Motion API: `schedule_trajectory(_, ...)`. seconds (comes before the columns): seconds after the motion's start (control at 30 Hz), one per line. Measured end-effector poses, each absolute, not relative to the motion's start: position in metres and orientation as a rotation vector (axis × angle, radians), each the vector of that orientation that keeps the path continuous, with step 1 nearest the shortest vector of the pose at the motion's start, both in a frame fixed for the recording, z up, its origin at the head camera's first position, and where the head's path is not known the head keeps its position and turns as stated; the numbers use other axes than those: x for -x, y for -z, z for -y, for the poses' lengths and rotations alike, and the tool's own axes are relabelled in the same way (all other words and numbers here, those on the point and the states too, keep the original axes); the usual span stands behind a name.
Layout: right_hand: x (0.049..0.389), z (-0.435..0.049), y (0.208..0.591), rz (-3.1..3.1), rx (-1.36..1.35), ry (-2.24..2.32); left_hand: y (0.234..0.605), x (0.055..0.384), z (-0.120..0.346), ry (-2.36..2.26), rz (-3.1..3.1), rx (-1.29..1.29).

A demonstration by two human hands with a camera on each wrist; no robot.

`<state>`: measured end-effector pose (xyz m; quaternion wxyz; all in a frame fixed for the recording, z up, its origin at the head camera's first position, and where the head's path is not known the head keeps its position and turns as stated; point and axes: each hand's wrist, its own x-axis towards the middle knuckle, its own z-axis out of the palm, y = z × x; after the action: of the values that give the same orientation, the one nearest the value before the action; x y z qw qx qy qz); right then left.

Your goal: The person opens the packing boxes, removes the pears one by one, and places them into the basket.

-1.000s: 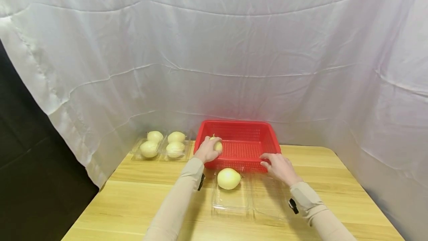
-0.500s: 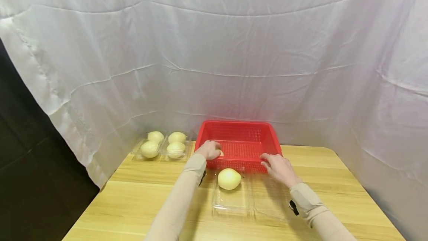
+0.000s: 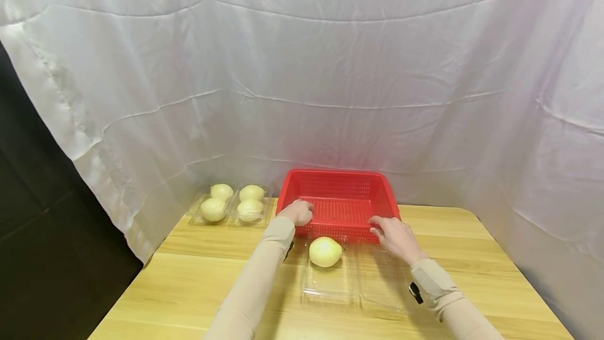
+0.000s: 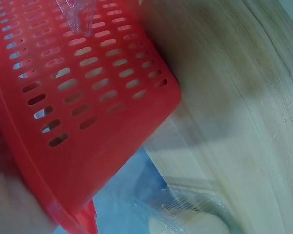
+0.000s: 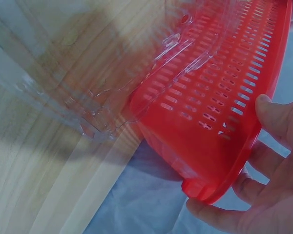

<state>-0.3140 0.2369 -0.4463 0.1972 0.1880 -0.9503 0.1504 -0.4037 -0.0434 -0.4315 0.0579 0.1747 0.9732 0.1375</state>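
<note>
In the head view my left hand (image 3: pixel 298 212) reaches over the near left rim of a red plastic basket (image 3: pixel 342 224). Its fingertips are hidden inside, so whether they hold a pear cannot be seen. The left wrist view shows only part of that left hand (image 4: pixel 10 200) behind the rim. My right hand (image 3: pixel 397 236) grips the near right rim; in the right wrist view its thumb (image 5: pixel 273 114) is on the outer side and the fingers go behind. One pale yellow pear (image 3: pixel 325 252) sits at the far end of an open clear plastic clamshell box (image 3: pixel 329 294), in front of the basket.
Two clear boxes stand at the back left, with pears (image 3: pixel 213 209) in one and pears (image 3: pixel 250 210) in the other. The transparent lid (image 3: pixel 382 282) lies folded out to the right. Behind the wooden table (image 3: pixel 203 277) hangs a white curtain (image 3: pixel 302 93).
My left hand has sunk lower into the basket. The pear it held a second ago went down with it and is out of sight now. The right hand stays on the rim.
</note>
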Motion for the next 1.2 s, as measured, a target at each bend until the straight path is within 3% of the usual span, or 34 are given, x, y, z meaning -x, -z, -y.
schedule_trajectory(0.73, 0.316, -0.241, 0.446, 2.681, -0.518, -0.408, 0.446, 0.381, 0.065, -0.684, -3.339, -0.871)
schedule_trajectory(1.2, 0.318, -0.247, 0.449, 2.683, -0.52, -0.434, 0.456, 0.369, 0.081, -1.166, -3.385, -0.765)
